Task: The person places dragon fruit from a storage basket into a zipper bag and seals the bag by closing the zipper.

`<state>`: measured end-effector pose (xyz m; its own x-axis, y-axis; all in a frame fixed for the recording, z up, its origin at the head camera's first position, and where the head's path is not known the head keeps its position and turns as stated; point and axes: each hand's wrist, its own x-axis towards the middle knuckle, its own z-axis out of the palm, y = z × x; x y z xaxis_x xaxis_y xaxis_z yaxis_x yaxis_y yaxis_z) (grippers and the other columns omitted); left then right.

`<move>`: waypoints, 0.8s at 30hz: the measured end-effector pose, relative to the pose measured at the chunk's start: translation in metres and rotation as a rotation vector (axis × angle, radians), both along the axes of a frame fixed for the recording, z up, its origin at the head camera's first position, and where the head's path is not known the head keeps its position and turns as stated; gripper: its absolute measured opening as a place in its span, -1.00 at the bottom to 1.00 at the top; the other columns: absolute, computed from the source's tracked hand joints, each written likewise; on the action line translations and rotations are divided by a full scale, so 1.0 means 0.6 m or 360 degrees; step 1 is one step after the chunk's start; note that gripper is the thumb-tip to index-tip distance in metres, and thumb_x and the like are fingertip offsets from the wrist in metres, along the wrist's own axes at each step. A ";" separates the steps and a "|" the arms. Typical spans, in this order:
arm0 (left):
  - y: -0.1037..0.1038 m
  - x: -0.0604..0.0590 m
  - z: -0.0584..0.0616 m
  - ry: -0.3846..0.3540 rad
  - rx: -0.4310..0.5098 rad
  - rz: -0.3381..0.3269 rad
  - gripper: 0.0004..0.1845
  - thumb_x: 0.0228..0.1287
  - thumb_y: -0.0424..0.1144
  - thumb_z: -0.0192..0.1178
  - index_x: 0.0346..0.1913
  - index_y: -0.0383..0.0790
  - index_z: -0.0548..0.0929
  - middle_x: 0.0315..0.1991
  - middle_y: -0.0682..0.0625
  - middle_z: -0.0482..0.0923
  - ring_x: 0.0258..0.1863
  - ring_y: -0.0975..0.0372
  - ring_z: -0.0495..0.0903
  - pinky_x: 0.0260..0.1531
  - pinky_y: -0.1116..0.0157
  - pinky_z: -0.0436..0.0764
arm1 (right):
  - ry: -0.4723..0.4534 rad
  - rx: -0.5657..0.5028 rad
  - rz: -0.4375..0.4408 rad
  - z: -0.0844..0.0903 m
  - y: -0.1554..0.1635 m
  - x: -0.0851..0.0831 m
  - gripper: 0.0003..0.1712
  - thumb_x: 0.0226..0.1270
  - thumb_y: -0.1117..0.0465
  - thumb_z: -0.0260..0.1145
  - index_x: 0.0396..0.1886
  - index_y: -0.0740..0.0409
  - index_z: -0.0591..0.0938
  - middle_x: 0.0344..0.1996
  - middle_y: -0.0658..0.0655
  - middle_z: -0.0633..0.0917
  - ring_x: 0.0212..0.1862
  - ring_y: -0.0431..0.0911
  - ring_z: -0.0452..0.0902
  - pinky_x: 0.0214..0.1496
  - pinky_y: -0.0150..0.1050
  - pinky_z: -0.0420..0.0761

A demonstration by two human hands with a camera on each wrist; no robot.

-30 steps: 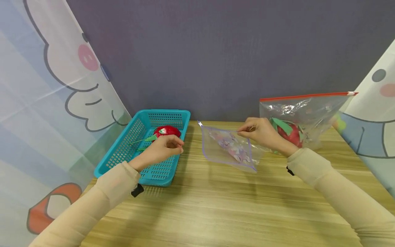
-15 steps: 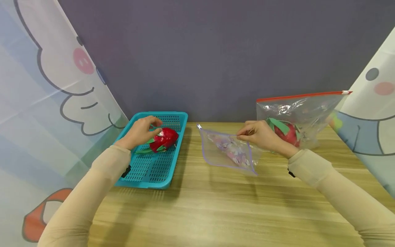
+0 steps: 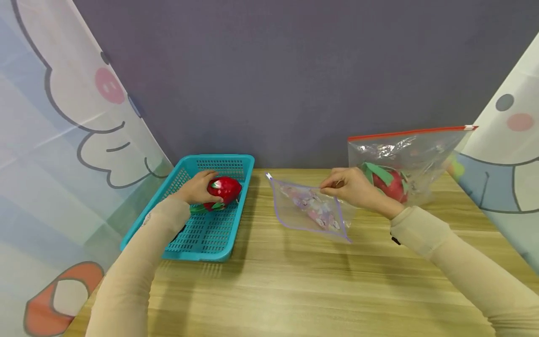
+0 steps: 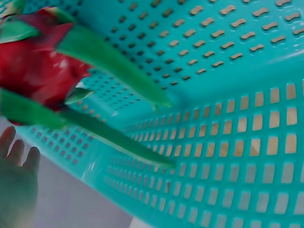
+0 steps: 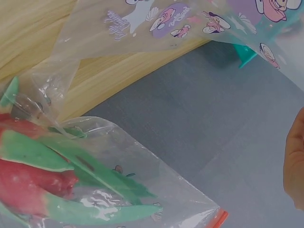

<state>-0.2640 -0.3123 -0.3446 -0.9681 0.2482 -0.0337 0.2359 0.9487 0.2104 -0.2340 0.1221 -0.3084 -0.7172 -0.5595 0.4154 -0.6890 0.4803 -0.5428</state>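
A red dragon fruit (image 3: 229, 188) with green leaf-like scales lies in a teal basket (image 3: 230, 243). My left hand (image 3: 195, 188) reaches over its leafy end, thumb at the near side, other fingers at the far side. In the left wrist view, the fingers (image 4: 32, 159) look straight beside the dragon fruit (image 4: 35, 66). My right hand (image 3: 351, 187) pinches the upper edge of a clear zip bag (image 3: 309, 206) with purple trim and cartoon prints. That bag's mouth spreads toward me, and its slider sits at the upper left corner.
A larger clear zip bag (image 3: 414, 150) with a red zip stands behind my right hand, with another dragon fruit (image 3: 396, 187) inside. The wooden table (image 3: 269, 290) meets a dark grey wall (image 3: 286, 84) at the back. Cartoon-printed curtains (image 3: 63, 164) flank both sides.
My left hand has moved left and back, over the basket, then down around the dragon fruit's leafy end. My right hand keeps its pinch on the purple-trimmed zip bag.
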 end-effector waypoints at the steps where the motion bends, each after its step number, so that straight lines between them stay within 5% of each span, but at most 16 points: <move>1: -0.002 -0.003 -0.007 -0.0003 0.0005 0.0006 -0.02 -0.03 0.09 0.31 0.38 -0.30 0.10 0.38 -0.26 0.01 0.35 -0.15 -0.01 0.11 -0.20 0.32 | -0.0001 0.0004 -0.0001 0.000 -0.001 0.001 -0.92 0.04 0.30 0.41 -0.40 0.13 0.75 -0.55 -0.10 0.60 -0.52 -0.29 0.50 -0.40 -0.37 0.57; 7: -0.017 -0.006 -0.044 -0.0032 0.0064 0.0066 0.11 -0.17 0.13 0.39 0.40 -0.26 0.04 0.37 -0.29 0.01 0.30 -0.19 0.04 0.03 -0.22 0.38 | 0.0018 0.0034 0.0022 -0.002 -0.010 0.008 -0.92 0.04 0.29 0.41 -0.41 0.09 0.75 -0.53 -0.11 0.62 -0.52 -0.30 0.52 -0.41 -0.38 0.58; 15: -0.020 -0.010 -0.054 -0.0036 0.0178 0.0082 0.15 -0.27 0.05 0.48 0.39 -0.23 0.05 0.24 -0.25 0.21 0.15 -0.19 0.30 -0.04 -0.18 0.45 | 0.0099 0.0044 0.0039 0.001 -0.016 0.007 -0.91 0.03 0.28 0.42 -0.42 0.03 0.75 -0.53 -0.13 0.63 -0.53 -0.33 0.49 -0.41 -0.39 0.56; 24: -0.032 -0.007 -0.077 0.0035 0.0294 0.0082 0.20 -0.38 0.06 0.52 0.39 -0.17 0.08 0.19 -0.19 0.25 0.11 -0.15 0.34 -0.11 -0.14 0.52 | 0.0112 0.0038 0.0063 -0.002 -0.018 0.009 -0.91 0.01 0.30 0.43 -0.42 0.08 0.75 -0.55 -0.11 0.62 -0.53 -0.34 0.48 -0.42 -0.40 0.57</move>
<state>-0.2681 -0.3315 -0.3907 -0.9798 0.1980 0.0295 0.1943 0.9054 0.3776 -0.2286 0.1111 -0.3094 -0.6638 -0.5973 0.4502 -0.7438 0.4637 -0.4814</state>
